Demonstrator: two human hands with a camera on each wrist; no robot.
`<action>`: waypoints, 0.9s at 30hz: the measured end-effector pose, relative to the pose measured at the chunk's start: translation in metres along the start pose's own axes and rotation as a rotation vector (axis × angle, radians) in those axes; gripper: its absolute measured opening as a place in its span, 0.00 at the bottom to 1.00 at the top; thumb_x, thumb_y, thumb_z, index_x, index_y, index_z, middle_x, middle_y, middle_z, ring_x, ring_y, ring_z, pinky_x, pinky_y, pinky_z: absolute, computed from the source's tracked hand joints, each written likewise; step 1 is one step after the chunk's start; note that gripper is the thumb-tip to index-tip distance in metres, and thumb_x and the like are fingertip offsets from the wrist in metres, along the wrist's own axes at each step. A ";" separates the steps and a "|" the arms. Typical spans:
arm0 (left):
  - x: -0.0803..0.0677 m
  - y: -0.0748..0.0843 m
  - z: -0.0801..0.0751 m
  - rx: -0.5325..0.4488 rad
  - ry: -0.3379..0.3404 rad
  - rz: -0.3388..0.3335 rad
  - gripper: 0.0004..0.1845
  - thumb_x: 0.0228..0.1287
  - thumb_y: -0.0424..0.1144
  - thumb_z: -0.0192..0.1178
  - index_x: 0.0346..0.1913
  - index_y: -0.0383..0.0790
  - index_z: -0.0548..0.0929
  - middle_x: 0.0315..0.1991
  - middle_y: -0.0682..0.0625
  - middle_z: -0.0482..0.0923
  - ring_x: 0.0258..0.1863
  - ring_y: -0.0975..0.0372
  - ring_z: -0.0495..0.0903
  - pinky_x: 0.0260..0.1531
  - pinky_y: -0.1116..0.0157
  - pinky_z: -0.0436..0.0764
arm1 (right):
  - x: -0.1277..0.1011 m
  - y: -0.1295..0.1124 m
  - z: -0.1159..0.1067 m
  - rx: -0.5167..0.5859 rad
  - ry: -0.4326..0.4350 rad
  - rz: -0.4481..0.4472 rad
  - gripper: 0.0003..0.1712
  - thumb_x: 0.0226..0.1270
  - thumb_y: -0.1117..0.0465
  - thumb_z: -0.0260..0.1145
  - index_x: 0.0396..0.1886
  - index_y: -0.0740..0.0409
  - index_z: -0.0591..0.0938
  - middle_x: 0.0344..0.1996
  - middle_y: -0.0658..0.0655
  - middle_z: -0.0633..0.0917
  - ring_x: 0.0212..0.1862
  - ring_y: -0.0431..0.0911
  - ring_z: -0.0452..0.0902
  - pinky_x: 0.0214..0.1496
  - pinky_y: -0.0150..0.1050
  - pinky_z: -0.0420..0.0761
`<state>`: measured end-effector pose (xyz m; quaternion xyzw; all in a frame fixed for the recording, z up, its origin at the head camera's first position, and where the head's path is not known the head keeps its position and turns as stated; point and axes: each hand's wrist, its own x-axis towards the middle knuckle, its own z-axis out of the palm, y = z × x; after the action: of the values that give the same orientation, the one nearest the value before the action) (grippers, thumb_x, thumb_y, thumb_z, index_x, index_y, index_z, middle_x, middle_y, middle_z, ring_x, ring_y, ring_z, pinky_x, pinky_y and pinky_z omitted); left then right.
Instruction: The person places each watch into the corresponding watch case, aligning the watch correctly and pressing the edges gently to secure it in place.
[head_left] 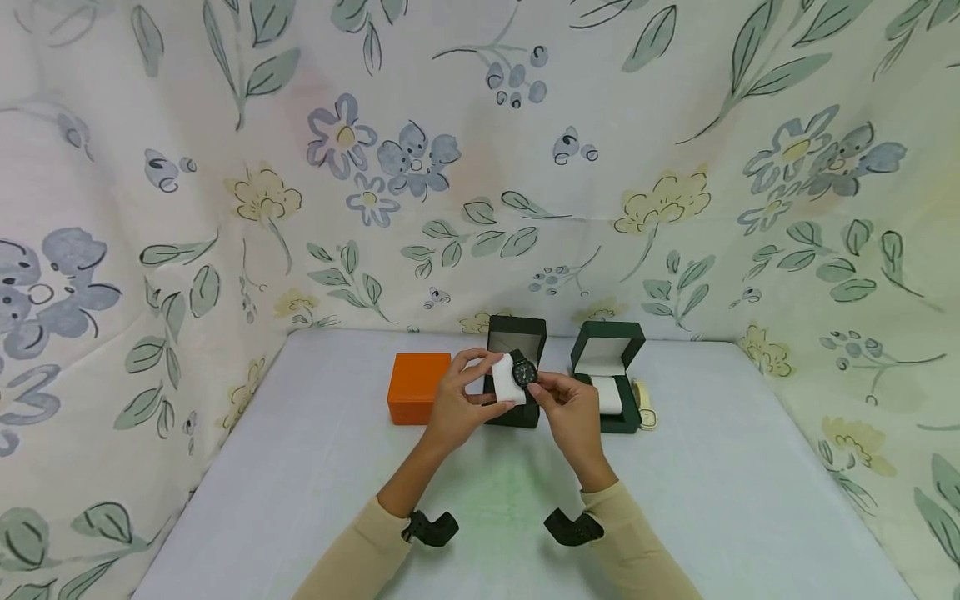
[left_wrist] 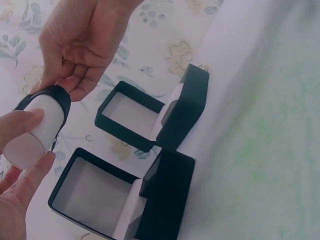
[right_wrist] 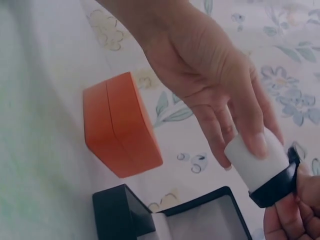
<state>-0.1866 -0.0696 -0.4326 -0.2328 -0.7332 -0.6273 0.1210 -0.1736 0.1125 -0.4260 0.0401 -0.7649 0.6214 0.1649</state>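
From the head view, the person's left hand (head_left: 459, 402) grips a white cylindrical cushion (head_left: 507, 379) with thumb and fingers curled round it, while the right hand (head_left: 570, 408) pinches the black wristwatch with a dark round dial (head_left: 524, 372) strapped round that cushion; both are held in the air just above the nearer dark green hinged watch box (head_left: 513, 375), which stands open on the pale blue-grey tabletop (head_left: 712, 500). To its left sits a closed orange square box (head_left: 417, 387); to its right a second dark green box, lid up (head_left: 609, 375), with its own white cushion still seated and a cream-coloured watch (head_left: 643, 403) lying just beside it. In my judgement the step in hand is working the watch on or off its cushion; the next move calls for a steady hold on the cushion while the strap is eased along it without twisting. The left wrist view adds what the head view hides: both green boxes seen from above with pale lined interiors, the nearer one plainly vacant, and the black strap (left_wrist: 59, 98) encircling the cushion's far end. The right wrist view alone shows the orange box's seam and the left thumb pressed flat on the cushion's side, the strap sitting at the very end nearest the right fingertips (right_wrist: 285, 212).
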 end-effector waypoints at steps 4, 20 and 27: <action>-0.001 0.000 0.001 0.010 0.006 0.001 0.33 0.52 0.24 0.76 0.64 0.32 0.80 0.65 0.36 0.68 0.57 0.43 0.77 0.43 0.62 0.87 | 0.003 0.014 0.001 0.001 0.019 0.013 0.08 0.64 0.69 0.73 0.42 0.68 0.89 0.38 0.65 0.89 0.29 0.39 0.78 0.29 0.26 0.76; 0.004 -0.006 -0.004 -0.023 -0.017 0.016 0.34 0.51 0.23 0.75 0.65 0.31 0.79 0.64 0.36 0.67 0.55 0.44 0.75 0.43 0.62 0.87 | -0.005 0.023 0.012 0.048 0.083 -0.096 0.10 0.61 0.67 0.76 0.43 0.64 0.91 0.35 0.60 0.88 0.37 0.45 0.84 0.36 0.33 0.88; 0.004 -0.006 -0.009 -0.015 -0.048 0.017 0.34 0.53 0.23 0.74 0.66 0.31 0.78 0.65 0.35 0.67 0.57 0.44 0.75 0.44 0.60 0.87 | -0.006 0.018 0.015 0.001 0.060 -0.099 0.10 0.61 0.70 0.75 0.42 0.67 0.90 0.38 0.62 0.88 0.42 0.53 0.85 0.38 0.26 0.85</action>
<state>-0.1943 -0.0783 -0.4339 -0.2548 -0.7293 -0.6259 0.1070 -0.1757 0.1009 -0.4476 0.0595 -0.7563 0.6138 0.2183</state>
